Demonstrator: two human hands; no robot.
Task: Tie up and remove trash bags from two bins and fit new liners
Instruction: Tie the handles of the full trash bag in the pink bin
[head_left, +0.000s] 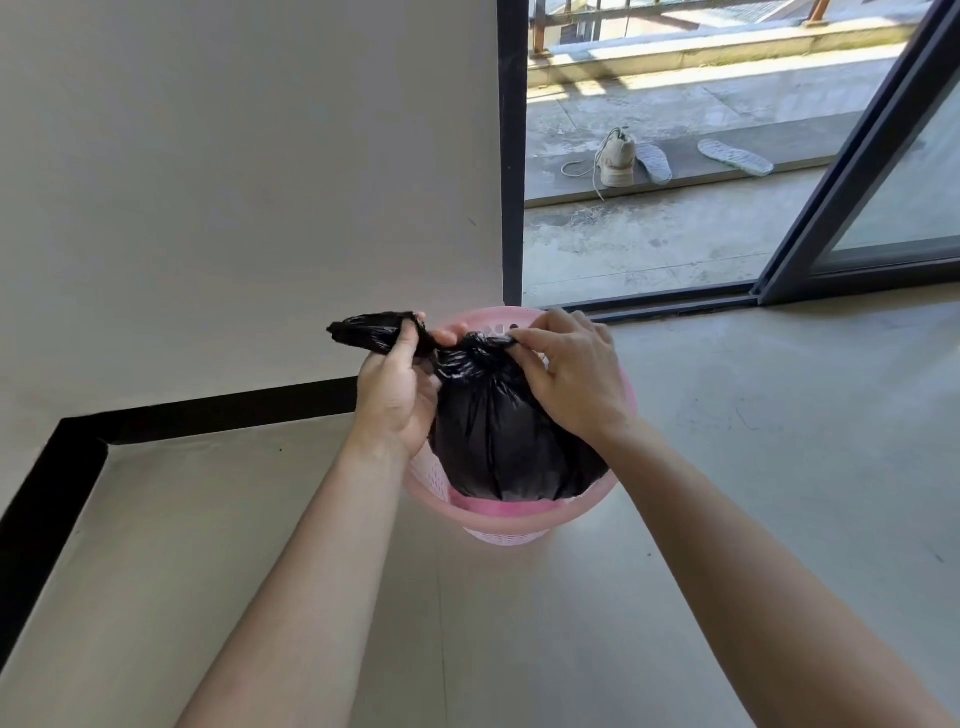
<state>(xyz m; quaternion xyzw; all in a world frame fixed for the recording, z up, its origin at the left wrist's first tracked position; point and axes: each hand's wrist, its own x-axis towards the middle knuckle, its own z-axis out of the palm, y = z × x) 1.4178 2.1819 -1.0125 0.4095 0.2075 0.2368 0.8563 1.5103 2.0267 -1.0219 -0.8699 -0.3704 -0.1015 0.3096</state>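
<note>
Far to my left the pale wall (234, 182) comes down to a black skirting strip (208, 410), which turns a corner and runs along the grey floor (779, 441).

My left hand (397, 395) is closed round a twisted tail (363, 330) of black plastic. The fingers are curled over it and the loose end sticks out to the left, past my knuckles.

That tail runs rightward into a bunched knot (475, 345) at the top of the black trash bag (498, 441). The bag is full and rounded, and its neck is gathered tight. It sits in the pink bin (498, 519), a plastic basket with a perforated wall that stands on the floor close to the wall and the door frame. The bag's lower part is inside the bin and its upper part rises above the rim between my two hands.

My right hand (576, 379) is on the right side of the knot. Its fingertips pinch the other strand of plastic just where it leaves the knot, and the rest of the hand arches over the bag's shoulder.

Behind the bin a dark door post (511, 156) stands upright. Beyond it, outside on the concrete, a pale sneaker (617, 158) with trailing laces rests on a low step. One insole (653, 162) lies just beside it and another insole (735, 156) lies further right. At the far right the dark frame of a sliding glass door (857, 171) slants across the opening.
</note>
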